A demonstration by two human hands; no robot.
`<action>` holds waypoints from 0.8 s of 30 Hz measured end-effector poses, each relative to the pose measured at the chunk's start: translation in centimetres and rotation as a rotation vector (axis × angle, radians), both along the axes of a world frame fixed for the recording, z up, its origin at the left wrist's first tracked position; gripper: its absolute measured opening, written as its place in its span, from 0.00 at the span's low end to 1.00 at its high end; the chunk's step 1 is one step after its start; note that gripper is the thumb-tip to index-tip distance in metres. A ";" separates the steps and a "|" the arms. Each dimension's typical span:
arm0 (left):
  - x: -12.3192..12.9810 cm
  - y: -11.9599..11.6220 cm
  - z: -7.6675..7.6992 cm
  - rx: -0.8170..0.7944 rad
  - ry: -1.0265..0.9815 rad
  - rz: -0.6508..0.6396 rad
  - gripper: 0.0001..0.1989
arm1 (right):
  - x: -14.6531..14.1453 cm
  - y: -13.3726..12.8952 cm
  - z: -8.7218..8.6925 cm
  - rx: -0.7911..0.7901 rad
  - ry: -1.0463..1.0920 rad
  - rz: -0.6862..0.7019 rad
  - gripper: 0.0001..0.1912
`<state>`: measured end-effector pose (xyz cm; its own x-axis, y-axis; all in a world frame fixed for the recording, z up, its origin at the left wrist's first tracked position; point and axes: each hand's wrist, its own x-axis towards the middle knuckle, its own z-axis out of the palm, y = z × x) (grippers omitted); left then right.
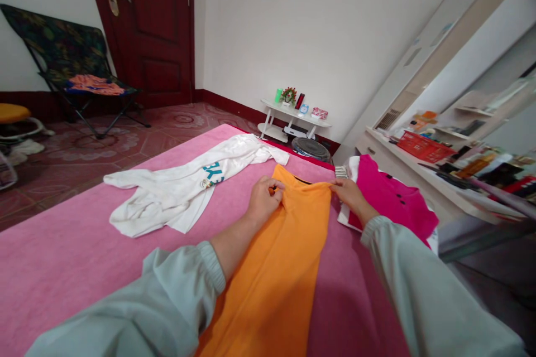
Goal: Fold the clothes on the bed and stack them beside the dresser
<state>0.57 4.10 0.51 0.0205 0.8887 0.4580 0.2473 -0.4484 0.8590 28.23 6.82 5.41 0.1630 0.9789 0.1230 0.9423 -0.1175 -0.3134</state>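
Observation:
An orange shirt (272,268), long and narrow as if folded lengthwise, lies on the pink bed cover (75,268), its collar end away from me. My left hand (265,198) pinches the shirt's far left edge near the collar. At the far right corner, my right hand (350,195) grips the cloth between thumb and fingers. To the left a white long-sleeved shirt (180,189) with teal lettering is spread out. Close to my right hand is a stack of clothes with a magenta garment (389,192) on top.
A small white table (293,111) with a plant and bottles stands by the wall. On the right, a dresser (419,162) carries a red basket (425,146) and several items. A folding chair (71,56) with clothes on it stands left, near the dark red door (154,22).

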 end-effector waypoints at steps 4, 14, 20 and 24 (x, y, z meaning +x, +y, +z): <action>0.0 0.0 -0.1 0.020 0.023 -0.007 0.14 | -0.2 0.7 -0.7 0.054 -0.104 -0.115 0.13; 0.2 0.2 -0.9 0.095 0.056 -0.105 0.23 | -6.9 0.7 -2.0 0.168 0.112 0.332 0.09; 0.2 0.1 -0.7 0.092 0.098 -0.104 0.27 | -8.2 0.8 -2.2 0.200 0.116 0.357 0.03; 0.1 0.1 -0.5 0.066 0.252 -0.006 0.23 | -8.2 0.5 -1.5 0.568 0.088 0.173 0.09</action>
<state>0.63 4.20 -0.03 0.1460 0.8568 0.4945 0.4468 -0.5031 0.7398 20.06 7.32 3.87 0.0406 0.7769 0.6283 0.9005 0.2441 -0.3600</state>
